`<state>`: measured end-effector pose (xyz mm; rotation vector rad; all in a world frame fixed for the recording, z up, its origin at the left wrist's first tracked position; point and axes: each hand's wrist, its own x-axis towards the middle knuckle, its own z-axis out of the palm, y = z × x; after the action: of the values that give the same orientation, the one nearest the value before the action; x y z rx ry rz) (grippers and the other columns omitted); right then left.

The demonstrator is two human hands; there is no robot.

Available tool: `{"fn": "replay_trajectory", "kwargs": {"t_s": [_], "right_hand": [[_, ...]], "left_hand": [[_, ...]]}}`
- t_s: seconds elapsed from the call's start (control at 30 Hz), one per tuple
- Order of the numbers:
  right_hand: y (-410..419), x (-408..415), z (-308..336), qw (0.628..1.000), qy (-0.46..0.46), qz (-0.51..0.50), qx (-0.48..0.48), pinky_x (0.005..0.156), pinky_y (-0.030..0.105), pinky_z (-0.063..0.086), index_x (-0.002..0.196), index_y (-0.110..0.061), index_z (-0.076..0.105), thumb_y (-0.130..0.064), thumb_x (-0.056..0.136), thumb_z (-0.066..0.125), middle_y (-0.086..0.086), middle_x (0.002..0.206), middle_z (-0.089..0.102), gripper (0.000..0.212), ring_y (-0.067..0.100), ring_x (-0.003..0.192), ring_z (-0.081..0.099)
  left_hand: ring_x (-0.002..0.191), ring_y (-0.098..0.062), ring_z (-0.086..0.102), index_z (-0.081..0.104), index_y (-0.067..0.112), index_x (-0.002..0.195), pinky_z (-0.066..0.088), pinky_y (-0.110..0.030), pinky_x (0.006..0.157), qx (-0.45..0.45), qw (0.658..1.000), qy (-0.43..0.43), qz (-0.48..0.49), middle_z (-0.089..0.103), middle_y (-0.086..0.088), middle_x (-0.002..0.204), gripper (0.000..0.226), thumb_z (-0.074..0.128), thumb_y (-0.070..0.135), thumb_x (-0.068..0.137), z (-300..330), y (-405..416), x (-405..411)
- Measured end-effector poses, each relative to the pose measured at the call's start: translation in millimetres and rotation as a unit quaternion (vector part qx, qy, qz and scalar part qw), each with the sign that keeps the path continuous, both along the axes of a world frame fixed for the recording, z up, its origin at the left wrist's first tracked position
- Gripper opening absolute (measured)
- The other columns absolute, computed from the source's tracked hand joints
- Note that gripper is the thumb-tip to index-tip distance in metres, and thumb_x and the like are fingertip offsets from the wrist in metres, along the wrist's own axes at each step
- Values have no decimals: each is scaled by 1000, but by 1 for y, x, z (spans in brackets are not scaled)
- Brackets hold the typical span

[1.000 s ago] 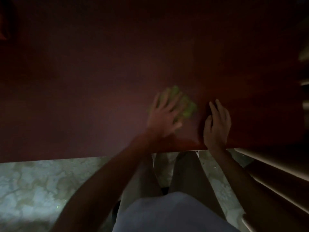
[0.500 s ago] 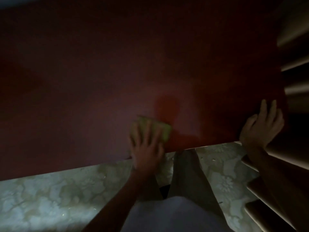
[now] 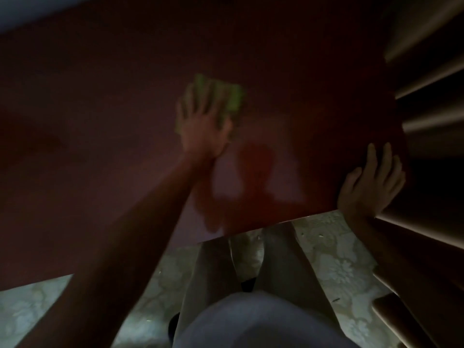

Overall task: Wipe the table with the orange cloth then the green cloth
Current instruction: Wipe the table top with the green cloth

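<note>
The scene is dim and blurred by motion. A dark reddish-brown table [image 3: 100, 121] fills most of the view. The green cloth [image 3: 234, 97] lies flat on it near the middle. My left hand [image 3: 203, 126] presses down on the cloth with fingers spread and straight, covering most of it. My right hand [image 3: 371, 182] rests flat with straight fingers on the table's near right corner. The orange cloth is not in view.
Pale wooden slats [image 3: 426, 84] of a piece of furniture stand close against the table's right side. Below the table's near edge lie a floral patterned floor [image 3: 339, 270] and my legs [image 3: 283, 259].
My left hand has pushed the green cloth away from the table's near edge toward the middle. My right hand has stayed at the right corner.
</note>
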<state>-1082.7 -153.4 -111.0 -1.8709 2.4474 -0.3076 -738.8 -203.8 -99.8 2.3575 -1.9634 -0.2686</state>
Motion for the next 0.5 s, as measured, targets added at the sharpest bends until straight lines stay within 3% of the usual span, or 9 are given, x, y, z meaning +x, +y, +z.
{"fn": "replay_trajectory", "kwargs": {"t_s": [0.13,0.27,0.37,0.5], "right_hand": [[-1,-1,3,1000,-4,4,24,119,49,14,149,-25,29,-31,96,31,4,160,25,54,30,146,24],[-2,-3,2,999,-3,7,31,119,50,15,150,-23,30,-29,96,35,6,160,26,55,31,145,24],[-2,-4,2,999,-12,17,34,118,51,15,150,-22,30,-30,95,34,8,159,26,55,31,145,25],[-3,-7,6,998,-22,23,59,117,54,16,150,-22,30,-30,94,34,9,160,25,57,32,145,25]], "left_hand": [[148,-36,18,35,32,150,15,-52,119,3,987,-24,156,26,-3,161,57,32,47,96,1,41,42],[146,-38,22,35,30,150,21,-53,116,7,972,-46,232,27,-5,160,54,35,43,98,-4,101,7],[145,-43,21,39,26,149,20,-57,115,23,976,-34,216,29,-9,159,56,39,39,94,-4,132,-64],[145,-45,20,38,29,147,18,-63,114,55,994,1,92,32,-9,157,61,43,40,88,2,137,-173]]}}
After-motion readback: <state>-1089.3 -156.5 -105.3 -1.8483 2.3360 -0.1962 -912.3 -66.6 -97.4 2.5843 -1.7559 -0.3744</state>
